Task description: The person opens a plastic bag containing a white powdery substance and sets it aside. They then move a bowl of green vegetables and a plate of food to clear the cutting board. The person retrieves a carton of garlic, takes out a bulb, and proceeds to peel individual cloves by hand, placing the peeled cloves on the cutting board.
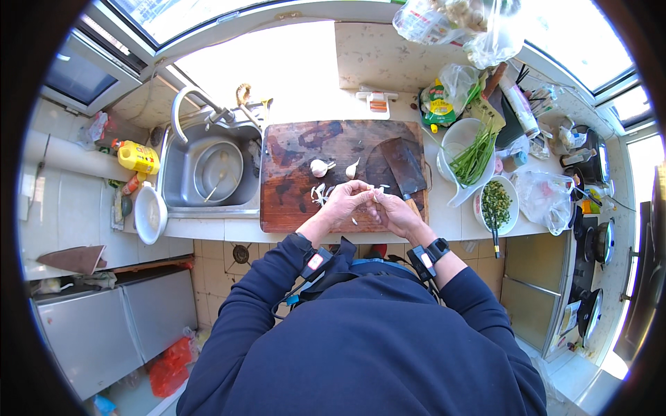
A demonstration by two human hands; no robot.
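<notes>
My left hand (345, 201) and my right hand (396, 212) meet over the near part of a wet wooden cutting board (283, 208). Their fingertips pinch a small pale garlic clove (376, 196), mostly hidden by the fingers. Just beyond them lie a garlic bulb (319, 168) and a separate unpeeled clove (353, 169). Several white pieces of garlic (318, 193) are scattered beside my left hand. A dark-bladed cleaver (403, 165) rests flat at the board's right, its wooden handle running down close to my right wrist.
To the left is a steel sink (177, 195) holding a metal basin (242, 174). On the right stand a white colander (446, 156) with long green stalks and a bowl (513, 210) of chopped greens with chopsticks (496, 244). A white bowl (151, 234) sits at the counter's left edge.
</notes>
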